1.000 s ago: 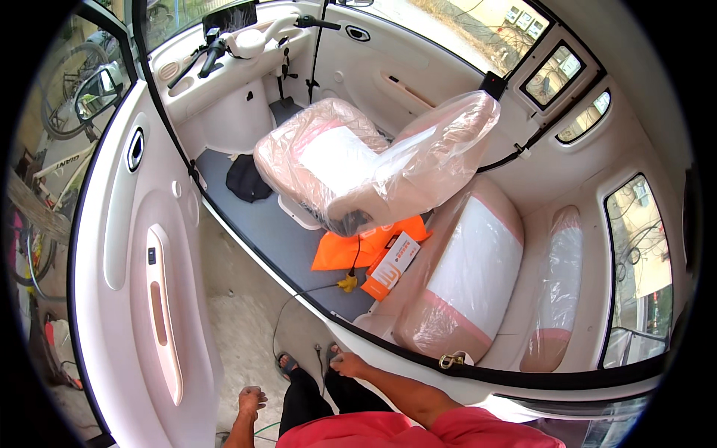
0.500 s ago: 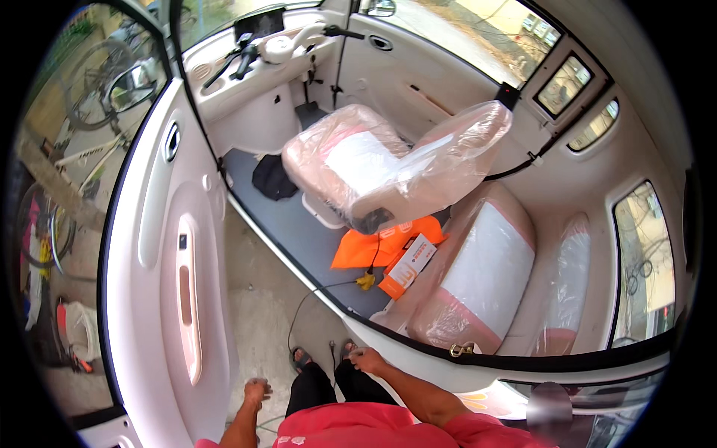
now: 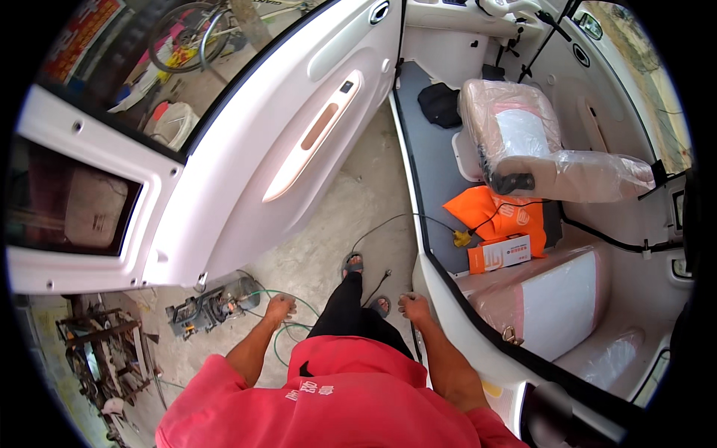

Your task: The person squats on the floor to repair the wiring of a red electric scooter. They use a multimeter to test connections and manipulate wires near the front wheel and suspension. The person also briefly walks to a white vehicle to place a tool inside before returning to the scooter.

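Note:
My left hand (image 3: 281,307) hangs over the concrete floor (image 3: 328,201), fingers loosely bent and a little apart, nothing seen in it. My right hand (image 3: 413,306) is curled beside the open doorway; anything inside it is too small to make out. Left of me swings the white door (image 3: 239,194) of a small vehicle. On its grey floor mat (image 3: 441,239), to my right, lie an orange bag (image 3: 504,216), an orange-and-white box (image 3: 504,252), a black cloth bundle (image 3: 437,104) and a yellow plug (image 3: 461,239) on a cord. The plastic-wrapped front seat (image 3: 511,119) stands above them.
A wrapped rear seat (image 3: 549,295) fills the near right of the cabin. Behind me on the left are a machine with a green hose (image 3: 209,302) and a rusty metal frame (image 3: 93,336). A bicycle (image 3: 187,37) shows through the door window. A loose plug (image 3: 386,275) lies near my feet.
My view has swung left: the cabin now sits at the right and more of the door and the ground behind it shows. Both hands still hang low beside my body.

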Tool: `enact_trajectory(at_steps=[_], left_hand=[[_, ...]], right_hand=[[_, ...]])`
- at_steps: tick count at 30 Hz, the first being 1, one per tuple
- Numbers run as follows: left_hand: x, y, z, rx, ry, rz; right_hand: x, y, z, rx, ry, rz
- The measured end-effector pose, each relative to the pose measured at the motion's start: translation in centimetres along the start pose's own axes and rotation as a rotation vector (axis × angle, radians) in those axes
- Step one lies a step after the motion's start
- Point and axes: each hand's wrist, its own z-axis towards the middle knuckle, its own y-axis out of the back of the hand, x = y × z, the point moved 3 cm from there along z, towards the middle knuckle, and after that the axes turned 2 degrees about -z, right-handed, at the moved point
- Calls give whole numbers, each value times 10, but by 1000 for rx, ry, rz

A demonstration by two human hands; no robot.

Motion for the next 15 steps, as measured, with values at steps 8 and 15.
enact_trajectory(at_steps=[8, 15], left_hand=[[178, -19, -167, -95, 410, -262], [222, -56, -271, -41, 571, -298]], right_hand=[[10, -2, -3, 92, 134, -68], [15, -7, -16, 110, 147, -142]])
